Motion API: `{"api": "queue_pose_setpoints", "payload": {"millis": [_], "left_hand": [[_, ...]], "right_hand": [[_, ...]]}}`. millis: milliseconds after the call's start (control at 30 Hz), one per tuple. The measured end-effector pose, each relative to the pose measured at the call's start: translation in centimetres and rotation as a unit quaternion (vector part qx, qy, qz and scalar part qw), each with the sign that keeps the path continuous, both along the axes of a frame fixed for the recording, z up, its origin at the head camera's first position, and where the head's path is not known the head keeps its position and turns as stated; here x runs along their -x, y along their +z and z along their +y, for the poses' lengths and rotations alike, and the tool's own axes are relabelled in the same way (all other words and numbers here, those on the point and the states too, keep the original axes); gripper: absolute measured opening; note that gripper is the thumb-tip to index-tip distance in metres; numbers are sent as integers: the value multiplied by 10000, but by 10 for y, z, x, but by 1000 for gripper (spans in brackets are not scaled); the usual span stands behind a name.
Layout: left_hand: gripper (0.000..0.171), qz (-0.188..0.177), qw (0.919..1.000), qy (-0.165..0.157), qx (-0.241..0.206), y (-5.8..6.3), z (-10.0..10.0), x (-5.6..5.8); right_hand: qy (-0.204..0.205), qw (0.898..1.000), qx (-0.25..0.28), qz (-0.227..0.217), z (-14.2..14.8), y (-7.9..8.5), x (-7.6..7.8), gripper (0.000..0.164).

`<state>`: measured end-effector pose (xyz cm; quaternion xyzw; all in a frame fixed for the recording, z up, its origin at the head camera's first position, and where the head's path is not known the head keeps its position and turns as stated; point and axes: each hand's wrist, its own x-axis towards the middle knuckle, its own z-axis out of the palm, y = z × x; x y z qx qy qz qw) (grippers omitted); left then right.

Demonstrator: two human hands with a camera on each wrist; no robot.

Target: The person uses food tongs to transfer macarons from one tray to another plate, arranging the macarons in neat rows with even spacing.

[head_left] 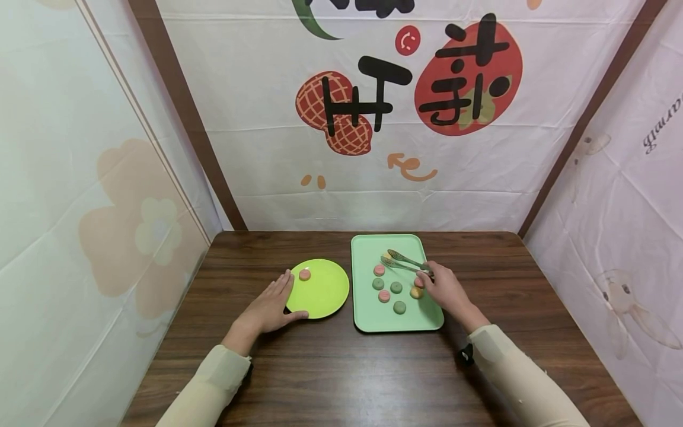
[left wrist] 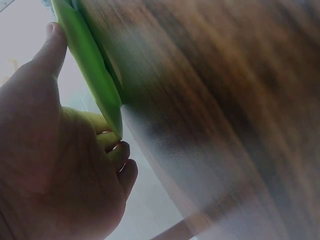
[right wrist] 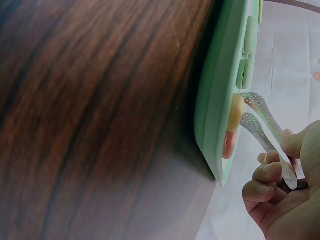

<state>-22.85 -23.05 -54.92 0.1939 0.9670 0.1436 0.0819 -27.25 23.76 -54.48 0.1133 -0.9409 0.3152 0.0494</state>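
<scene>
My left hand (head_left: pixel 271 305) lies at the left rim of a round lime-green plate (head_left: pixel 322 293), fingers straight along the edge and thumb spread at its front. One pink macaron (head_left: pixel 305 274) sits on the plate near the back left. My right hand (head_left: pixel 447 289) grips a pair of tongs (right wrist: pixel 256 129) with perforated tips, held over a mint-green rectangular tray (head_left: pixel 368 317). The tong tips are apart, around a yellow macaron (head_left: pixel 388 256) at the tray's back in the head view. Pink, green and yellow macarons, including a green macaron (head_left: pixel 399 307), are scattered on the tray.
Plate and tray stand side by side on a dark wooden table (head_left: pixel 325 373), a narrow gap between them. A printed cloth wall (head_left: pixel 267 148) rises behind the table's back edge, with more cloth at both sides.
</scene>
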Motion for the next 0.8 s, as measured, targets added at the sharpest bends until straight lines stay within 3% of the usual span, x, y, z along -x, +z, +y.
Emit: {"api": "queue_pose_setpoints", "payload": {"millis": [800], "left_hand": [[113, -33, 10000, -3, 27, 0, 0, 0]], "right_hand": [[-6, 10000, -9, -79, 2, -3, 2, 44]]}}
